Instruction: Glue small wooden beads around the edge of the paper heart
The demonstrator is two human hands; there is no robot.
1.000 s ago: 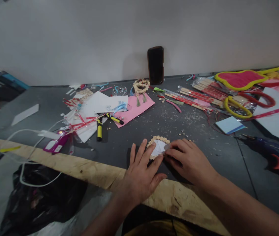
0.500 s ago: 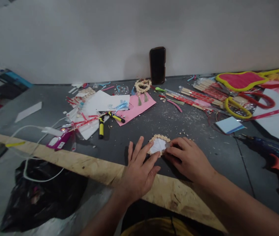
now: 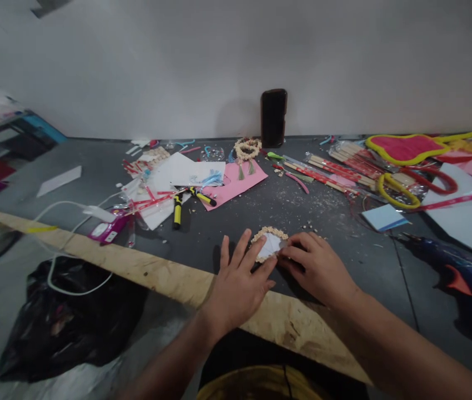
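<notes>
My left hand (image 3: pixel 236 283) presses flat on the bead-rimmed paper piece (image 3: pixel 268 245) near the worktop (image 3: pixel 344 244) edge; my right hand (image 3: pixel 317 265) pinches its side. The beaded border looks nearly complete.

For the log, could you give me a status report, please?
Left hand flat, fingers on bead-rimmed white piece. Right hand pinching its edge. Scraps scattered beyond.

Dark grey table (image 3: pixel 336 222); pink paper sheet (image 3: pixel 240 183); yellow-handled black pliers (image 3: pixel 177 205); white piece (image 3: pixel 270 245) with beige beaded rim
</notes>
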